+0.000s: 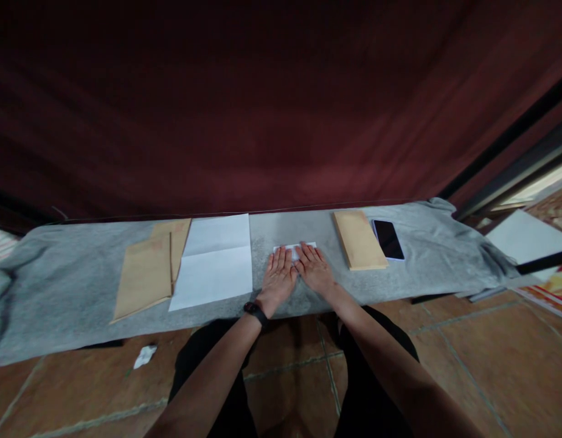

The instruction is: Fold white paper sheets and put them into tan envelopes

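Note:
My left hand and my right hand lie flat side by side, fingers stretched out, pressing on a small folded white paper on the grey cloth-covered table. Only the paper's far edge shows past my fingertips. A black watch is on my left wrist. Left of my hands lies a creased white sheet, unfolded and flat.
Brown envelopes lie at the left beside the white sheet. At the right are a stack of brown envelopes and a dark phone. A dark red curtain hangs behind. A crumpled white scrap lies on the tiled floor.

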A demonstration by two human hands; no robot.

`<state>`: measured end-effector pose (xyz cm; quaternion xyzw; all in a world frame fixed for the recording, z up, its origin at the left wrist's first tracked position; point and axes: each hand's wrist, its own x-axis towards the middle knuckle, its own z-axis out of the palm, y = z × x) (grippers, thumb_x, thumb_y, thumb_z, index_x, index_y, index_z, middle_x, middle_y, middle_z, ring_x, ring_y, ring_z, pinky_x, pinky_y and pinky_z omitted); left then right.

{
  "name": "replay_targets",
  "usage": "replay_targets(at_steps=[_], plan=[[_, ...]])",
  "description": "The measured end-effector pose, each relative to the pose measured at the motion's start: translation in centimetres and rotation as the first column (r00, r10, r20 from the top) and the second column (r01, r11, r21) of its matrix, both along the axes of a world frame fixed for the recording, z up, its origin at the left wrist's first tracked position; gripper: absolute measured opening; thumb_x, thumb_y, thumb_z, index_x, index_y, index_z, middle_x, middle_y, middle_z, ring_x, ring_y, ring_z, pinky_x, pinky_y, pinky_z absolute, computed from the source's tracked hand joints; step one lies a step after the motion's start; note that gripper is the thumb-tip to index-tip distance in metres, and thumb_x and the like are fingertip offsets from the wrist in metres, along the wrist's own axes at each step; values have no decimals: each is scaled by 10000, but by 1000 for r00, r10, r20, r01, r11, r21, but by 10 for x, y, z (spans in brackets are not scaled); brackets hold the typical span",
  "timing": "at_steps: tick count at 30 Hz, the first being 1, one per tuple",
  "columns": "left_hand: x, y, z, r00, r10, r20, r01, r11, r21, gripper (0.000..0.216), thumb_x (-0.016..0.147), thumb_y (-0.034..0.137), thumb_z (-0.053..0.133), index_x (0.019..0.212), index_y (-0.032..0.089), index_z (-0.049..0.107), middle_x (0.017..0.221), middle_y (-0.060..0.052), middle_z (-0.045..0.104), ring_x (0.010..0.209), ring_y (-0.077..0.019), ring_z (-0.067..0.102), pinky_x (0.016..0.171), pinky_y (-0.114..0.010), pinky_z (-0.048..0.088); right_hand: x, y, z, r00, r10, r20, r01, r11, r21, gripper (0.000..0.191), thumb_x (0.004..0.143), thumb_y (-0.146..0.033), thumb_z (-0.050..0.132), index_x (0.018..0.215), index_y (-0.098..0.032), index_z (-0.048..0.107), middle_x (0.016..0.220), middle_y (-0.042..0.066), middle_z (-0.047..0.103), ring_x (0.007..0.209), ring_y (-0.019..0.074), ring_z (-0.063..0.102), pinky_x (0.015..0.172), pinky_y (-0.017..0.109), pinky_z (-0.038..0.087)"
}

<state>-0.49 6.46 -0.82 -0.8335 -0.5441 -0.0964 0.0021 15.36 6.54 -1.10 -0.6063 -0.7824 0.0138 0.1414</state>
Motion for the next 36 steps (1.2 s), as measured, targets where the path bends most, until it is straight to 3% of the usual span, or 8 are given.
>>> replay_targets(at_steps=[10,19,28,36], plan=[[-8,2,0,998,68,-18,-68,998,-9,613,1003,311,328,1549,32,307,1630,-169,275,1531,-263,219,1257,-443,191,20,5,-2,994,-101,34,100,995,25,575,1062,-420,309,1549,-117,364,1590,140,371,1467,288,364,1200,473,259],[-5,-2,7,995,89,-55,-91,994,-52,631,1006,338,330,1552,24,297,1640,-173,250,1533,-278,207,1262,-440,161,33,2,1,986,-166,25,164,984,64,551,1054,-332,299,1519,-55,398,1569,170,399,1448,313,390,1188,495,285],[-4,-2,8,994,89,-58,-94,993,-75,631,1010,340,319,1550,15,294,1644,-181,237,1539,-281,182,1264,-445,144,8,-6,7,999,50,-10,-51,998,-41,541,1061,-386,308,1535,-140,396,1613,105,337,1492,253,325,1219,450,260],[-5,-2,4,996,90,-18,-90,995,-48,637,1003,349,326,1562,47,281,1638,-164,270,1535,-264,207,1260,-440,172,18,-4,0,1000,-26,6,27,999,-24,549,1058,-410,343,1555,-175,363,1615,114,321,1500,268,307,1217,481,242]])
